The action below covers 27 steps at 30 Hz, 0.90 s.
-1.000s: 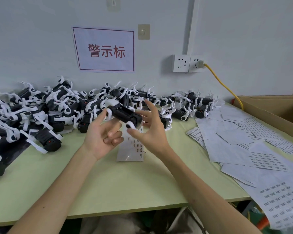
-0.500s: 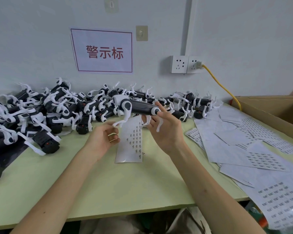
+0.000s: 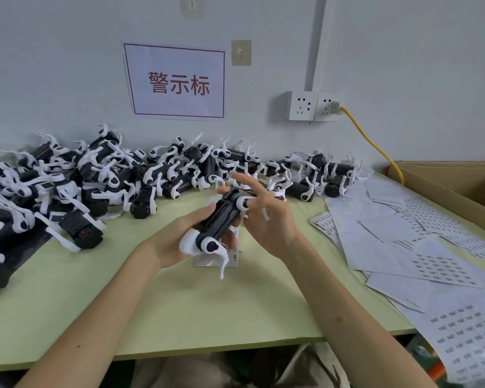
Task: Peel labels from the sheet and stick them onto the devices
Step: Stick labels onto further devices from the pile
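Note:
A black device with white straps [image 3: 220, 219] lies slanted between my two hands above the green table. My left hand [image 3: 177, 239] cradles and grips its lower end from the left. My right hand [image 3: 266, 217] holds its upper end, thumb and a finger on the white cap, the other fingers spread straight. A small label sheet [image 3: 233, 256] lies on the table under the device, mostly hidden. Whether a label sits on a fingertip is too small to tell.
A long heap of black-and-white devices [image 3: 123, 180] runs along the wall at left and centre. Many label sheets [image 3: 420, 247] overlap on the right side and hang over the table's edge. An open cardboard box [image 3: 454, 186] stands far right. A yellow cable [image 3: 375, 147] drops from the wall socket.
The device has swung from level at the heap down to a slant near me. My left hand, which was free by the sheet, now holds its lower end.

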Each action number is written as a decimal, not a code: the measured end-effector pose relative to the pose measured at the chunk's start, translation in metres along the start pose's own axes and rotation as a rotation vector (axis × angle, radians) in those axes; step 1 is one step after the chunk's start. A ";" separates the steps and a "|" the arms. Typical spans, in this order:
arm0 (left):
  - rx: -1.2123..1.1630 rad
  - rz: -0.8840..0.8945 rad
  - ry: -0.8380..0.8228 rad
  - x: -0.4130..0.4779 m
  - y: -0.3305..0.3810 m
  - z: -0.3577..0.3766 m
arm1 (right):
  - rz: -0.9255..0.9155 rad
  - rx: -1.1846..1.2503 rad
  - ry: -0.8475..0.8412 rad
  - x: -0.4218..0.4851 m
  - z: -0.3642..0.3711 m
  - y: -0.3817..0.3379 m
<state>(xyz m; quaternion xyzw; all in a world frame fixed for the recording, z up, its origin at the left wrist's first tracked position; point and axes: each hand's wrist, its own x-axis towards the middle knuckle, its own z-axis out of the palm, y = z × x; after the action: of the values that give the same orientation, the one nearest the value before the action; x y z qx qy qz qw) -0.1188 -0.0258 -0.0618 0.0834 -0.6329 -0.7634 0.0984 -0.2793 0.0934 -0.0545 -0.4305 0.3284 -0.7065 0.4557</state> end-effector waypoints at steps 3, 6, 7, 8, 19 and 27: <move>0.156 0.020 -0.150 0.000 -0.002 -0.001 | 0.006 0.024 -0.055 0.000 0.001 -0.002; 0.074 0.015 -0.107 0.004 -0.004 -0.003 | -0.007 0.190 -0.023 0.000 -0.003 -0.004; -0.026 0.027 -0.072 0.004 -0.005 -0.004 | -0.029 0.242 0.028 -0.001 -0.004 -0.005; -0.131 0.063 -0.026 0.005 -0.004 -0.006 | -0.052 0.273 0.091 -0.001 -0.006 -0.007; -0.064 0.170 0.139 0.006 0.000 -0.008 | -0.064 -0.591 0.306 0.006 0.000 0.014; -0.027 0.149 0.145 0.008 -0.001 -0.005 | -0.149 -0.746 0.479 0.007 -0.004 0.019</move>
<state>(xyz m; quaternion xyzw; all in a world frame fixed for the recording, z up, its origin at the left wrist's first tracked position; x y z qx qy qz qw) -0.1254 -0.0327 -0.0634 0.0899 -0.6182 -0.7544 0.2015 -0.2781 0.0799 -0.0702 -0.4123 0.6249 -0.6504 0.1285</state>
